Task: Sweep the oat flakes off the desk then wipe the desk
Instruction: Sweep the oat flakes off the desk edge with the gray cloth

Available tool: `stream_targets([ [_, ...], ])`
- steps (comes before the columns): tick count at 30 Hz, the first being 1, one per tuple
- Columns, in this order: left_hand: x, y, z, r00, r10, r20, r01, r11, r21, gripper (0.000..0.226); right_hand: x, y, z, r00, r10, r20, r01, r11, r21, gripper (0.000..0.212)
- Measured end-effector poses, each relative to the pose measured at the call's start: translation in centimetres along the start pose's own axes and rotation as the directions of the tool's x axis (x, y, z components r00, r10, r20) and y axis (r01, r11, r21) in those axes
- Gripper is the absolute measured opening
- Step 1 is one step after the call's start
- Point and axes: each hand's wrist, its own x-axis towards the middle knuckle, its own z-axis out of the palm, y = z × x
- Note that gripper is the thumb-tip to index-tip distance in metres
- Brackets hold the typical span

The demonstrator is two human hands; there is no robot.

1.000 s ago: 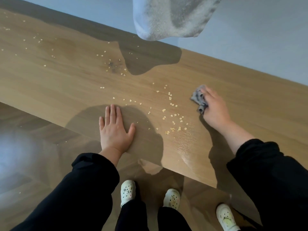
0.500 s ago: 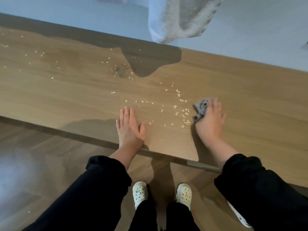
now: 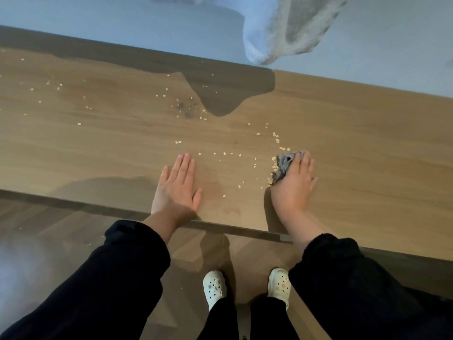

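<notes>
- Oat flakes [image 3: 276, 138] lie scattered on the desk [image 3: 367, 155]. The thickest group is in the gap between the two hands and just beyond the right one.
- Left hand [image 3: 177, 190]: released, palm flat on the desk near the front edge, fingers straight and close together, thumb spread to the side. It holds nothing.
- Right hand [image 3: 295, 190]: laid over a crumpled grey cloth [image 3: 283, 165], pressing it to the desk with the fingers nearly straight on top. The thumb is hidden, so no pinch can be confirmed.
- The cloth bulges out on the thumb side of the right hand. Several flakes are bunched against that edge, touching it.
- More flakes trail from the cloth toward the back of the desk. A thin scatter runs across to the far left end.
- A small dark smudge [image 3: 185, 109] marks the wood among flakes near the middle of the desk.
- Both arms wear black sleeves [image 3: 110, 278] pushed back from the wrists.
- A pale textile [image 3: 282, 28] hangs at the top of the view against a light wall [image 3: 122, 20]. Its shadow [image 3: 220, 94] falls on the rear of the desk.
- Below the front edge, two white clogs [image 3: 214, 288] stand on a wooden floor [image 3: 49, 229], where a few stray flakes show.
</notes>
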Motion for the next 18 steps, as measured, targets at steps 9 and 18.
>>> stream_targets([
  [9,0.2,0.1,-0.1,1.0,-0.004,0.012,0.004,1.0,0.005,0.073,5.1,4.5,-3.3,0.984,0.167,-0.059,-0.166,0.986,0.028,0.08],
  [18,-0.1,-0.3,0.2,0.998,0.028,-0.048,-0.032,0.995,-0.098,0.078,7.5,1.9,-2.5,0.994,-0.088,0.06,0.092,0.993,-0.068,0.083],
])
